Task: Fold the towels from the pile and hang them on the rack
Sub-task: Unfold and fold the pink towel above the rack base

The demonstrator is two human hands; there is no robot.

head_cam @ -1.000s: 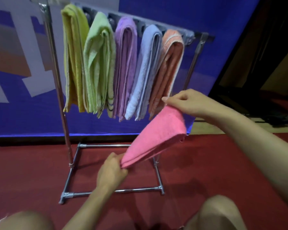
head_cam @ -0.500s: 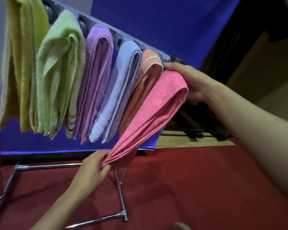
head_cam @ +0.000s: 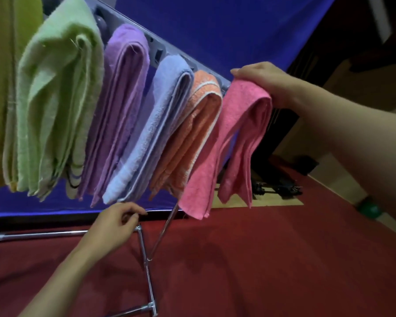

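Observation:
A folded pink towel [head_cam: 236, 143] hangs over the right end of the rack's top rail [head_cam: 165, 50], both halves drooping down. My right hand [head_cam: 261, 81] rests on its top fold, fingers lying over the towel and thumb at its right side. My left hand [head_cam: 114, 223] hovers below the hanging towels, fingers loosely curled, holding nothing. Left of the pink towel hang an orange towel [head_cam: 192, 138], a pale blue towel [head_cam: 151, 133], a purple towel [head_cam: 119, 106], a light green towel [head_cam: 55, 99] and a yellow towel [head_cam: 0, 88].
The rack's chrome leg [head_cam: 162, 232] and base bars [head_cam: 146, 271] stand on a red carpet [head_cam: 261, 271]. A blue backdrop [head_cam: 215, 30] hangs behind. Dark equipment [head_cam: 277, 186] and a green ball [head_cam: 368, 209] lie at the right by the wall.
The pink towel has gone over the rail's right end and now hangs there. My left hand has let go of its lower end and dropped away. My right hand stays on the top fold.

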